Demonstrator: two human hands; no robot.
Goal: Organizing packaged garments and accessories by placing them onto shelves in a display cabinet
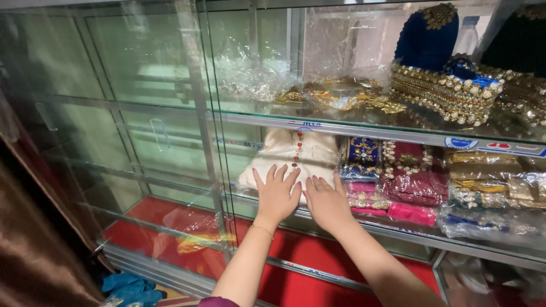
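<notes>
neighbours: maroon beaded packs (414, 181) sat just right
garment: cream folded garment (296, 154), plastic-wrapped, red buttons
hands: left hand (277, 194) and right hand (325, 203) lay flat, fingers spread, on it

Cream folded fabric garment (296, 156): pale ivory, row of red buttons down front. Navy embroidered cloth packet (360, 158): deep blue, gold motif work. Maroon beaded cloth packet (413, 176): dark red, pearl-white edging. Pink folded fabric stack (392, 207): bright magenta. Royal blue velvet cap (426, 37): gold-studded top. Gold studded bands (446, 94): gold with white stones. Cabinet floor lining (170, 213): bright red. Brown satin curtain (34, 250): glossy dark brown. Teal crumpled cloth (131, 289): blue-green.
</notes>
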